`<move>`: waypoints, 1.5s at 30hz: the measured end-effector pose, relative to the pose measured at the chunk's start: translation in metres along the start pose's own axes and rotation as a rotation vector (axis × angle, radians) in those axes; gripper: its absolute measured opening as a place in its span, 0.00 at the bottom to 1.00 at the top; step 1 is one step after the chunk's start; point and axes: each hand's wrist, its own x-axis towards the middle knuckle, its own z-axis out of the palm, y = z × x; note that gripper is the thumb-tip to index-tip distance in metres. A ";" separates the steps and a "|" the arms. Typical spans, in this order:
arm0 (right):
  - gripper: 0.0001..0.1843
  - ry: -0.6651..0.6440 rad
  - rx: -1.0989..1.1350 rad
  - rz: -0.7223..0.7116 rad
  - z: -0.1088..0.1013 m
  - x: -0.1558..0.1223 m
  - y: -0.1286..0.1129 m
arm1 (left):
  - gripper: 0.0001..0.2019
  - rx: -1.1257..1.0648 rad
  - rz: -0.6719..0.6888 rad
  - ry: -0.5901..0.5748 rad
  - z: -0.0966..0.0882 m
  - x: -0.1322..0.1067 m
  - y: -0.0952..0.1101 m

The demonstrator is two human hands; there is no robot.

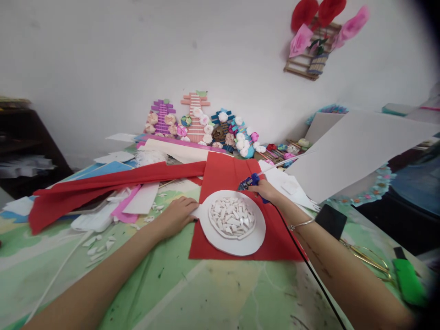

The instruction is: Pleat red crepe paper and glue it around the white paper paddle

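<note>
A round white board (259, 238) with a short tab on its left lies on red paper or cloth (288, 238). Inside a raised white ring on it, many small white cut pieces (231, 215) are heaped. The tab is pinched by the fingers of my left hand (180, 211). Wrapped round a blue hot glue gun (253, 180) is my right hand (266, 190), above the board's upper right rim. A long pale stick runs up and right from behind the gun, and a black cord (302, 254) trails toward me under my right forearm.
Loose white scraps (99, 250) and a white power strip or box (92, 220) lie left. A folded red strip (117, 176) crosses behind. At right are a black phone-like slab (330, 221), gold scissors (371, 259), a green-handled cutter (407, 277) and leaning white board (354, 151). Flower crafts (195, 119) stand against the wall.
</note>
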 end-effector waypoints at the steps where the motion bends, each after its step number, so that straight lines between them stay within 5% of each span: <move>1: 0.18 0.004 -0.003 0.004 -0.002 -0.002 0.000 | 0.15 -0.005 0.004 0.006 0.000 0.000 0.000; 34: 0.16 0.040 -0.066 0.096 -0.030 -0.060 0.033 | 0.16 -0.028 0.053 0.057 0.010 0.000 -0.010; 45: 0.15 0.198 -0.099 0.071 -0.035 -0.082 0.006 | 0.17 -0.026 0.059 0.060 0.012 0.001 -0.013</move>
